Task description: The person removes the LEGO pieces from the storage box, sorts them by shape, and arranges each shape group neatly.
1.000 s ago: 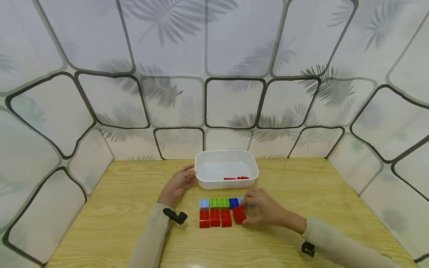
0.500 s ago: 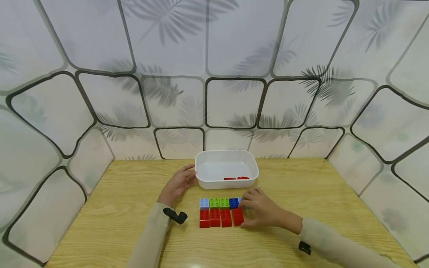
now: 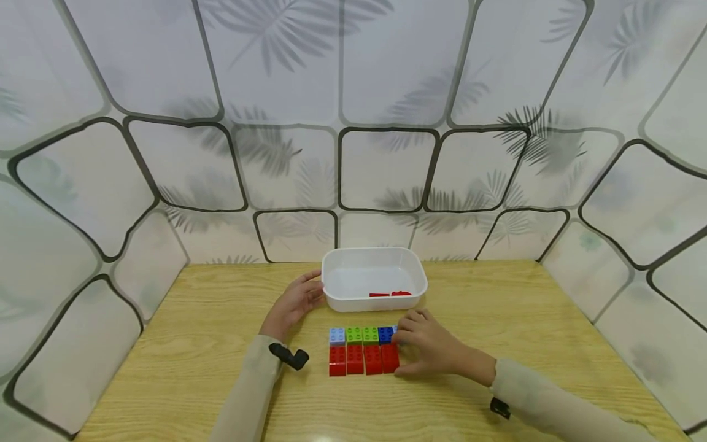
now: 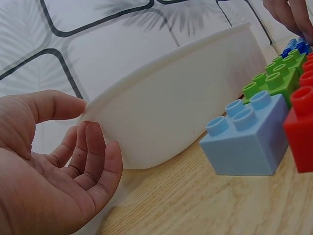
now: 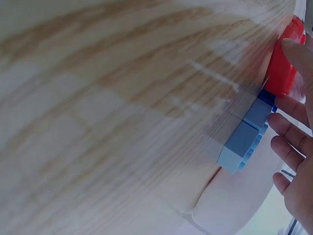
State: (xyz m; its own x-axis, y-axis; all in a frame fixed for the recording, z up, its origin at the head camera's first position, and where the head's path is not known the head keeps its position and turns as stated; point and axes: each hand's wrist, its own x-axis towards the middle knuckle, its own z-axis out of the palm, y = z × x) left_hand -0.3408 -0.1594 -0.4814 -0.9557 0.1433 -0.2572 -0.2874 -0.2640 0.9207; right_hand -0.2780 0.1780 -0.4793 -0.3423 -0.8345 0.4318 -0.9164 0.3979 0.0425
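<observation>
My right hand (image 3: pixel 433 347) pinches a red building brick (image 3: pixel 390 358) at the right end of a front row of red bricks (image 3: pixel 355 359). In the right wrist view the thumb (image 5: pixel 293 51) lies on one side of that red brick (image 5: pixel 285 61). Behind the red row stands another row: a light blue brick (image 3: pixel 337 336), green bricks (image 3: pixel 361 335) and a dark blue brick (image 3: pixel 385 334). Further light blue bricks (image 5: pixel 239 142) there are partly covered by the right hand in the head view. My left hand (image 3: pixel 295 304), fingers loosely bent, touches the left end of a white plastic tub (image 4: pixel 171 98).
The white tub (image 3: pixel 353 304) stands behind the brick rows and holds a few red pieces (image 3: pixel 389 294). Wood-grain table (image 3: pixel 193 356) surrounds the bricks. A patterned cloth (image 3: pixel 381 172) rises along the table's back and sides.
The right hand has slid the red brick left, and it now sits straight beside the other red bricks. The left hand and the tub have stayed still.
</observation>
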